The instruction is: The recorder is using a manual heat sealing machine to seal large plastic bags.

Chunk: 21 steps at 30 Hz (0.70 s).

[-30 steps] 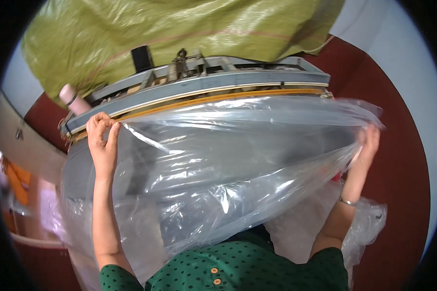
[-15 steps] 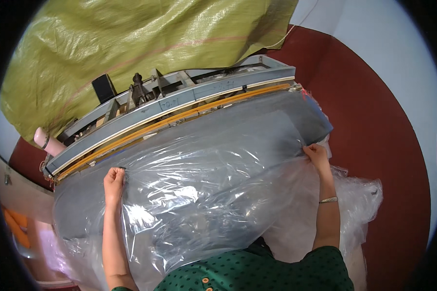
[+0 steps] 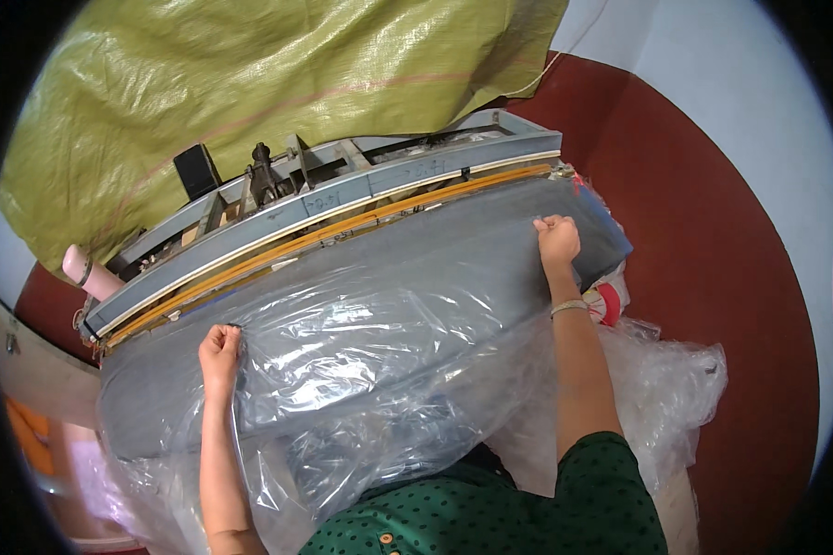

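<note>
Clear plastic sheet point(image 3: 370, 361) lies draped over the grey padded table point(image 3: 453, 250) of a long sealing machine point(image 3: 324, 199), its far edge stopping just short of the orange-yellow sealing strip point(image 3: 342, 231) that runs the length of the bed. The sheet's near part spills off the table's front edge toward the person's green dotted top point(image 3: 528, 518), and more loose film is bunched at the right point(image 3: 676, 398), past the table's right end. Sheet is transparent, heavily creased, glossy with glare bands; grey surface shows through it. Left hand point(image 3: 219, 349) is closed in a fist, pinching the sheet's left far edge, resting on the table. Right hand point(image 3: 557, 239) is curled, fingers gripping the film's right far edge near the table's right end; a thin bangle sits at that wrist. Open grey surface remains left of the left hand and beyond the right hand. A yellow-green woven sack cloth point(image 3: 250, 102) hangs behind the machine. Versus half a second ago: both hands sit farther up the table, closer to the sealing strip, the sheet carried with them.
</note>
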### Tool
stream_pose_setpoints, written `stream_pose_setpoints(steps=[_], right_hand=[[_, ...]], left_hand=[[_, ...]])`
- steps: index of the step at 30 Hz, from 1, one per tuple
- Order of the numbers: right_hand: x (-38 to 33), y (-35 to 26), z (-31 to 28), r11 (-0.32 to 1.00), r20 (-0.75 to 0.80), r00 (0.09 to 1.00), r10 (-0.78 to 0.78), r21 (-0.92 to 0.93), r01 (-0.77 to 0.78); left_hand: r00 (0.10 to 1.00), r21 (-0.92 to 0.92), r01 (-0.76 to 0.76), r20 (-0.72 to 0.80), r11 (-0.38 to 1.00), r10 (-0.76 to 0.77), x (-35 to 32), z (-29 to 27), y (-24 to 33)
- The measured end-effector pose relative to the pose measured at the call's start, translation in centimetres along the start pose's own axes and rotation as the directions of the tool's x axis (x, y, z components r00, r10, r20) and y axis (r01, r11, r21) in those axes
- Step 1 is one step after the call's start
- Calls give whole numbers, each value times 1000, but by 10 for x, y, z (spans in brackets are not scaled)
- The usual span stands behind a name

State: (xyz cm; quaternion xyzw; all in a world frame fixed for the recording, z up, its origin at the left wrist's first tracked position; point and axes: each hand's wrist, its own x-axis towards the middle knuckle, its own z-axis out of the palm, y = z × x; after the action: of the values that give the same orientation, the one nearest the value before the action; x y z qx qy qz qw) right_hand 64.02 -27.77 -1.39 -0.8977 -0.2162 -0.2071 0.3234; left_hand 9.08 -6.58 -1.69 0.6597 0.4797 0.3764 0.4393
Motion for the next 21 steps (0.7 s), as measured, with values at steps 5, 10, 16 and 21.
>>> stream_pose_setpoints(steps=[5, 10, 16, 21], right_hand=[[3, 7, 6, 966, -15, 970, -244, -97, 241], [23, 34, -13, 955, 92, 979, -184, -218, 200], [69, 103, -9, 960, 72, 990, -122, -244, 136], [86, 135, 10, 934, 101, 976, -193, -286, 214]], left_hand=[[980, -111, 62, 192, 992, -40, -13, -7, 34], [785, 132, 40, 609, 990, -113, -58, -72, 56], [819, 539, 193, 372, 820, -437, -100, -221, 44], [971, 633, 228, -88, 740, -224, -87, -313, 83]])
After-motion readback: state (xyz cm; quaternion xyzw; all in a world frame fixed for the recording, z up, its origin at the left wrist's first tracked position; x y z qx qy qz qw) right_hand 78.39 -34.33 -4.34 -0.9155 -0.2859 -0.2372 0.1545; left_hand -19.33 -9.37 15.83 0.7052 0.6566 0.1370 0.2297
